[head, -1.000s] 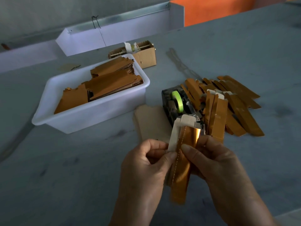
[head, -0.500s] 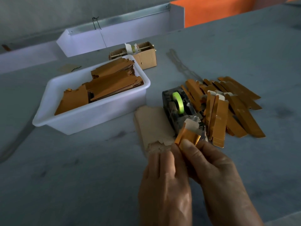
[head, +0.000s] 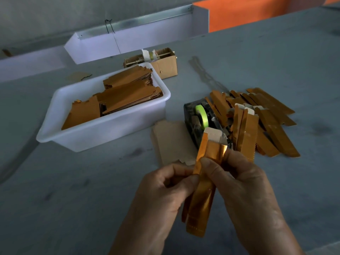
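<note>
Left hand (head: 165,192) and right hand (head: 239,181) both pinch one gold carton (head: 202,205) over the desk (head: 73,199) near edge. It looks folded to a tube, top flap open, untaped. One tape dispenser (head: 200,122) behind it. Right of that, the done pile (head: 266,126): about a dozen, overlapping. One tub (head: 103,137) of blanks left, plus one loose blank (head: 171,142).

white tub (head: 103,133), tape dispenser (head: 193,122), cardboard box (head: 166,66)

Pretty dim on my feed. A big grey-blue table (head: 55,199) with dark scuffs spreads all around the grip. Far beyond the grip I see a long white metal trough (head: 147,37), a grey wall (head: 55,13) behind it, and an orange panel (head: 248,13) off to the far right.
</note>
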{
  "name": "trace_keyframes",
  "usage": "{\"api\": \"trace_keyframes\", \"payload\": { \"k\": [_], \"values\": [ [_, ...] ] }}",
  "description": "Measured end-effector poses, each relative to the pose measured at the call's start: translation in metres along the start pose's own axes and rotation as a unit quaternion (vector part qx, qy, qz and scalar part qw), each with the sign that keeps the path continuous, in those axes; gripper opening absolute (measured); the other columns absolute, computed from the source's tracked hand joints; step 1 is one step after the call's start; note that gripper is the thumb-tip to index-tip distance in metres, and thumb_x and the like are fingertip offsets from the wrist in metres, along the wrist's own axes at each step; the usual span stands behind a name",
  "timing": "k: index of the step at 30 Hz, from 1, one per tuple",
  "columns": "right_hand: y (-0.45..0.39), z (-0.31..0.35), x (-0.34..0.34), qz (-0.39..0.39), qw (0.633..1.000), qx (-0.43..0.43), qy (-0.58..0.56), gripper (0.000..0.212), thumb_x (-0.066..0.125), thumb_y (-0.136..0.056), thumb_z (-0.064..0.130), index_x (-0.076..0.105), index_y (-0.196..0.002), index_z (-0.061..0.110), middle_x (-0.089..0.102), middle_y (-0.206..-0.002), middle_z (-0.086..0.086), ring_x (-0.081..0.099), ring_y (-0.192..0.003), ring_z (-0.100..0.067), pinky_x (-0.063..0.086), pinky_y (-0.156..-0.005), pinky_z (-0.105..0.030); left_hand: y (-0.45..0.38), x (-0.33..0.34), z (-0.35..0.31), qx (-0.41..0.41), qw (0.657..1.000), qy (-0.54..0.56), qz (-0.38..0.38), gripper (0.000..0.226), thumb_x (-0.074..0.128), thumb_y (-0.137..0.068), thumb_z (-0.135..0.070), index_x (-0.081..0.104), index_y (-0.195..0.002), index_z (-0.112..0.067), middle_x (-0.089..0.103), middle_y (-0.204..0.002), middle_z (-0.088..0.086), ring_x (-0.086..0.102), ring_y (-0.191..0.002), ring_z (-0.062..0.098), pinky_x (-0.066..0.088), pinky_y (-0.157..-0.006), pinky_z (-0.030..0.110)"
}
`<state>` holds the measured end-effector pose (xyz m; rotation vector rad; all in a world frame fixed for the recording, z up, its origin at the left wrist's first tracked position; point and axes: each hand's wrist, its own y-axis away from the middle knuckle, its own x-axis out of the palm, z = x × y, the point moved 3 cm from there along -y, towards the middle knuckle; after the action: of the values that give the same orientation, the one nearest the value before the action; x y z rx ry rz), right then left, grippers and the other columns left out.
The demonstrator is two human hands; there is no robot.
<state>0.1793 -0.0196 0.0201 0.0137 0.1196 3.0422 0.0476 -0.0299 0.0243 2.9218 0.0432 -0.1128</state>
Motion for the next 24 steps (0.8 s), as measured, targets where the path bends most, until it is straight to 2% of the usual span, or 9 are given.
{"api": "trace_keyframes", "payload": {
  "k": [3, 6, 8, 11, 14, 16, 18, 21, 24],
  "values": [
    [-0.006, 0.013, -0.013, -0.052, 0.992, -0.061, 0.093, 0.033, 0.051, -0.065, 0.058, 0.065, -0.076, 0.03, 0.062, -0.083, 0.007, 0.058, -0.073, -0.002, 0.042, -0.057, -0.014, -0.006, 0.0, -0.002, -0.016, 0.999, 0.034, -0.032, 0.007, 0.077, -0.07, -0.024, 0.074, -0.065, -0.021, 0.06, -0.05, -0.003, 0.049, -0.04, 0.005, 0.035, -0.038, 0.016],
    [-0.025, 0.021, -0.034, -0.113, 0.97, -0.113, 0.184, 0.012, 0.056, -0.083, 0.044, 0.064, -0.084, 0.035, 0.059, -0.09, 0.008, 0.055, -0.074, 0.0, 0.035, -0.056, -0.009, -0.017, -0.002, -0.004, -0.018, 0.995, 0.071, -0.069, 0.018, 0.072, -0.076, -0.013, 0.07, -0.059, -0.017, 0.06, -0.054, 0.001, 0.05, -0.047, 0.01, 0.036, -0.049, 0.026],
    [-0.043, 0.019, -0.04, -0.08, 0.97, -0.08, 0.214, 0.011, 0.058, -0.087, 0.033, 0.067, -0.091, 0.029, 0.061, -0.089, 0.008, 0.056, -0.072, 0.0, 0.034, -0.054, -0.009, -0.023, -0.001, -0.008, -0.033, 0.989, 0.128, -0.064, 0.019, 0.065, -0.081, -0.008, 0.068, -0.064, -0.015, 0.062, -0.059, 0.001, 0.054, -0.055, 0.013, 0.039, -0.057, 0.028],
    [-0.06, 0.007, -0.036, 0.005, 0.984, 0.017, 0.175, 0.013, 0.059, -0.088, 0.033, 0.069, -0.09, 0.025, 0.062, -0.072, 0.004, 0.056, -0.066, -0.011, 0.037, -0.054, -0.019, -0.029, 0.003, -0.012, -0.048, 0.982, 0.177, -0.055, 0.009, 0.063, -0.082, -0.007, 0.064, -0.074, -0.011, 0.065, -0.065, 0.004, 0.058, -0.06, 0.015, 0.046, -0.059, 0.028],
    [-0.064, 0.0, -0.033, 0.016, 0.986, 0.036, 0.164, 0.013, 0.062, -0.086, 0.034, 0.07, -0.088, 0.023, 0.054, -0.061, 0.011, 0.048, -0.057, -0.003, 0.032, -0.053, -0.018, -0.033, 0.006, -0.01, -0.043, 0.983, 0.171, -0.059, 0.004, 0.063, -0.084, -0.007, 0.065, -0.08, -0.006, 0.063, -0.073, 0.012, 0.053, -0.069, 0.026, 0.043, -0.062, 0.031],
    [-0.066, -0.003, -0.033, 0.007, 0.984, 0.034, 0.173, 0.011, 0.064, -0.085, 0.034, 0.07, -0.085, 0.025, 0.054, -0.059, 0.013, 0.048, -0.054, 0.0, 0.032, -0.051, -0.015, -0.034, 0.01, -0.008, -0.039, 0.984, 0.161, -0.066, 0.006, 0.062, -0.086, -0.007, 0.065, -0.085, -0.002, 0.062, -0.08, 0.016, 0.052, -0.077, 0.028, 0.04, -0.067, 0.036],
    [-0.066, -0.003, -0.032, 0.006, 0.983, 0.029, 0.18, 0.011, 0.065, -0.085, 0.034, 0.069, -0.084, 0.025, 0.057, -0.062, 0.013, 0.05, -0.055, 0.001, 0.032, -0.051, -0.013, -0.035, 0.014, -0.006, -0.028, 0.986, 0.148, -0.072, 0.008, 0.062, -0.088, -0.008, 0.065, -0.082, -0.004, 0.063, -0.076, 0.013, 0.054, -0.074, 0.027, 0.043, -0.066, 0.036],
    [-0.067, -0.002, -0.03, 0.015, 0.983, 0.028, 0.182, 0.012, 0.063, -0.085, 0.033, 0.069, -0.085, 0.023, 0.065, -0.073, 0.005, 0.055, -0.064, -0.005, 0.034, -0.054, -0.017, -0.035, 0.02, -0.005, -0.019, 0.988, 0.133, -0.075, 0.013, 0.062, -0.088, -0.01, 0.064, -0.075, -0.011, 0.065, -0.066, 0.003, 0.058, -0.065, 0.019, 0.046, -0.058, 0.026],
    [-0.066, 0.0, -0.029, 0.015, 0.985, 0.035, 0.166, 0.01, 0.063, -0.085, 0.03, 0.069, -0.083, 0.022, 0.069, -0.079, 0.001, 0.062, -0.074, -0.014, 0.04, -0.058, -0.023, -0.035, 0.025, -0.003, -0.029, 0.989, 0.126, -0.071, 0.012, 0.063, -0.089, -0.013, 0.065, -0.077, -0.013, 0.066, -0.069, 0.002, 0.06, -0.066, 0.016, 0.045, -0.062, 0.028]
  ]
}}
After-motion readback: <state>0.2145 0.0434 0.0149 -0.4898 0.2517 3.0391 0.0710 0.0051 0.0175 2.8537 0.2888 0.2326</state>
